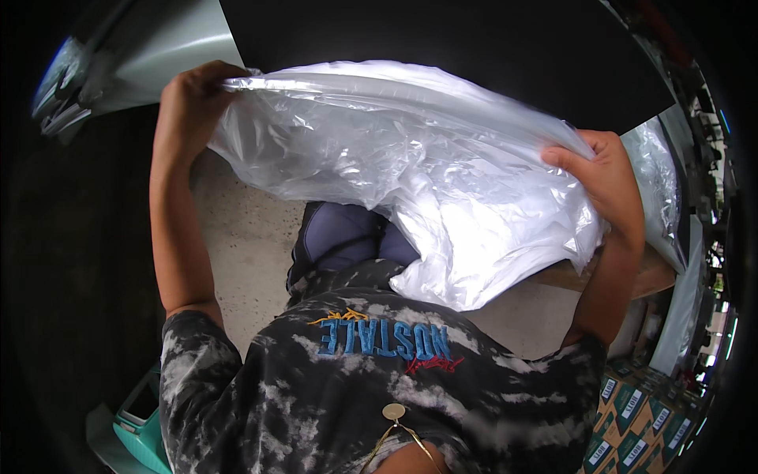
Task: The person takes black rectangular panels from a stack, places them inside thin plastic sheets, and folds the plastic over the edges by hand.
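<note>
A large clear plastic bag [347, 150] stretches between my two raised hands, its upper edge pulled nearly taut and its crumpled lower part hanging toward my lap. On the left, my left hand [197, 99] pinches one corner of that edge, with the fingertips partly hidden. My right hand [592, 170] grips the other end, its thumb lying on the film and the fingers out of sight behind it. Beyond the plastic is a flat black surface [474, 39], close to the bag's upper edge.
Grey sheeting [174, 39] lies at the far left, and more clear plastic [659, 186] hangs at the right. A brown wooden edge [651, 272] shows below my right forearm. Printed cartons [636, 415] are stacked at lower right. A teal plastic container [142, 426] stands at lower left on the floor side.
</note>
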The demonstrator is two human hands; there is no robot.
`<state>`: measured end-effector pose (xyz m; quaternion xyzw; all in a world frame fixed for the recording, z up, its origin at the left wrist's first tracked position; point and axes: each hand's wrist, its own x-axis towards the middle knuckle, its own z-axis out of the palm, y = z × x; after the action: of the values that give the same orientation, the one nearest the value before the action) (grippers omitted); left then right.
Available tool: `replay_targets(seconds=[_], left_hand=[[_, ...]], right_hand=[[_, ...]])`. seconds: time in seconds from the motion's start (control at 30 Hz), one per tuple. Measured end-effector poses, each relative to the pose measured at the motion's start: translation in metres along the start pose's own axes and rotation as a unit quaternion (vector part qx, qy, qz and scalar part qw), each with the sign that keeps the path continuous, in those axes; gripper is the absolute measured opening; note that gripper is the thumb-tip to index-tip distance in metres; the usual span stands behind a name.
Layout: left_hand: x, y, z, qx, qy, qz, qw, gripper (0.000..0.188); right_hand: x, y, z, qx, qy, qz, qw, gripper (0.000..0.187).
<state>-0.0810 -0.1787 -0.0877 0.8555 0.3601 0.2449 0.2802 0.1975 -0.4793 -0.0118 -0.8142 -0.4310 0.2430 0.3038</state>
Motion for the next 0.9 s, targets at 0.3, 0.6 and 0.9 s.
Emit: replay_targets(seconds=[0.3, 0.6, 0.9], left_hand=[[-0.070, 0.056, 0.032, -0.279, -0.060, -0.041, 0.957, 0.040], [-0.092, -0.003, 0.184, -0.614, -0.142, -0.319, 0.708, 0.047], [-0.039, -0.107, 0.074, -0.628, 0.142, -0.136, 0.753, 0.026]], right_hand=[[-0.006, 0.005, 0.000, 0.067, 0.056, 0.000, 0.996, 0.023], [-0.001, 0.014, -0.004, 0.043, 0.052, -0.023, 0.997, 0.028], [-0.006, 0.031, -0.025, 0.034, 0.114, 0.020, 0.993, 0.031]])
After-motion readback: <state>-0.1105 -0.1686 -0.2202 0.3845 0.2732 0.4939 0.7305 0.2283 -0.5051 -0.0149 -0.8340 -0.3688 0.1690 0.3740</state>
